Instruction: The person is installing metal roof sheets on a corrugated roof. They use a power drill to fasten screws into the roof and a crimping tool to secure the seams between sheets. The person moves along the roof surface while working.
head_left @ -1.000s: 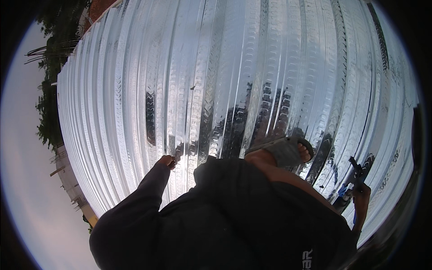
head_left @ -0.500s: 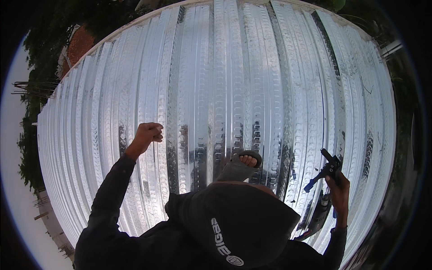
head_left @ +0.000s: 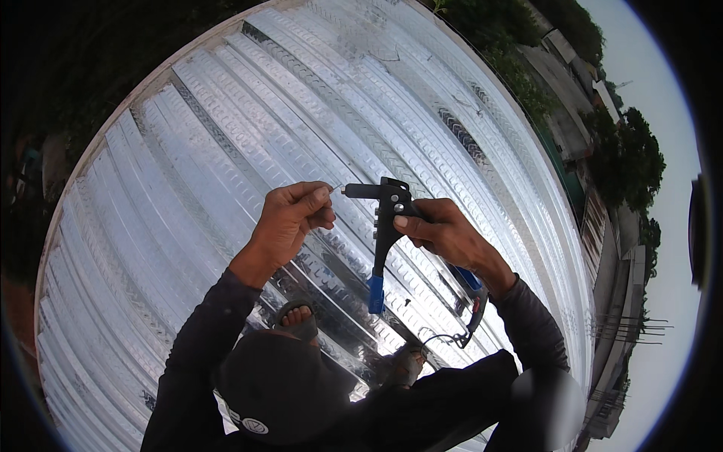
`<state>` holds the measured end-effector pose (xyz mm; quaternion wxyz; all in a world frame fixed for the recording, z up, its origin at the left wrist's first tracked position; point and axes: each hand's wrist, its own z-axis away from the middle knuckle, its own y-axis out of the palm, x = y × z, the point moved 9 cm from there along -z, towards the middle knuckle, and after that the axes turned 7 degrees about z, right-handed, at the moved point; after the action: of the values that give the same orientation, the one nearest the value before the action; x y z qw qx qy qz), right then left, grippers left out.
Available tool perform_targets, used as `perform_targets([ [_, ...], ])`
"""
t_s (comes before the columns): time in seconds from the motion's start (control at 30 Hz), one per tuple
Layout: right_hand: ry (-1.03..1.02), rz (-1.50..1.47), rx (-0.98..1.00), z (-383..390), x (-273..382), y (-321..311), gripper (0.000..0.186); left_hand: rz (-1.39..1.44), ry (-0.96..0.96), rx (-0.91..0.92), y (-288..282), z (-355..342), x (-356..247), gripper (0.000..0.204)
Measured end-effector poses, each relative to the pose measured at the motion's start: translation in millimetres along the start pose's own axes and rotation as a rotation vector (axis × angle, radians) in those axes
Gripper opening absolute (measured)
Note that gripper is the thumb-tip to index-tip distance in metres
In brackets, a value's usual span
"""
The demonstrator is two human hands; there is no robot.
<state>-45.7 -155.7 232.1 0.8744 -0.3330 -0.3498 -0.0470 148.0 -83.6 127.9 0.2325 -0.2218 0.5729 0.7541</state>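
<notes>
My right hand (head_left: 444, 233) is wrapped round the upper body of a black hand riveter (head_left: 385, 226) with blue handle ends. The riveter's nose points left, toward my left hand (head_left: 290, 222). A thin metal rivet (head_left: 337, 188) is pinched between my left thumb and fingertips, its pin just in front of the nose. I cannot tell whether it touches the nose. One blue-tipped handle hangs down over the roof; the other shows below my right hand.
Ribbed, shiny metal roof sheets (head_left: 248, 143) spread around me. A dark power tool with a red part (head_left: 474, 316) and a cord lies below my right forearm. My sandalled foot (head_left: 296, 315) rests on the sheets. Trees (head_left: 629, 151) and buildings stand beyond the roof's edge.
The view has swung to the right. My right hand has brought the riveter up from beside the power tool to in front of me, and my left hand has come close to its nose.
</notes>
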Motion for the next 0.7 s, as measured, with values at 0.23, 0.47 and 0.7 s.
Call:
perform_targets([
  [0.23, 0.047, 0.001, -0.035, -20.1, -16.8, 3.6, 0.041, -0.198, 0.067, 0.028, -7.5, -6.4, -17.5, 0.025],
  [0.47, 0.083, -0.027, 0.030, -29.2, -10.9, 7.5, 0.045, -0.383, 0.108, -0.010, -1.2, -2.6, -25.1, 0.021],
  [0.7, 0.107, -0.002, 0.048, -27.7, -3.2, 2.1, 0.048, -0.505, 0.210, -0.049, -12.4, -4.8, -30.7, 0.021],
])
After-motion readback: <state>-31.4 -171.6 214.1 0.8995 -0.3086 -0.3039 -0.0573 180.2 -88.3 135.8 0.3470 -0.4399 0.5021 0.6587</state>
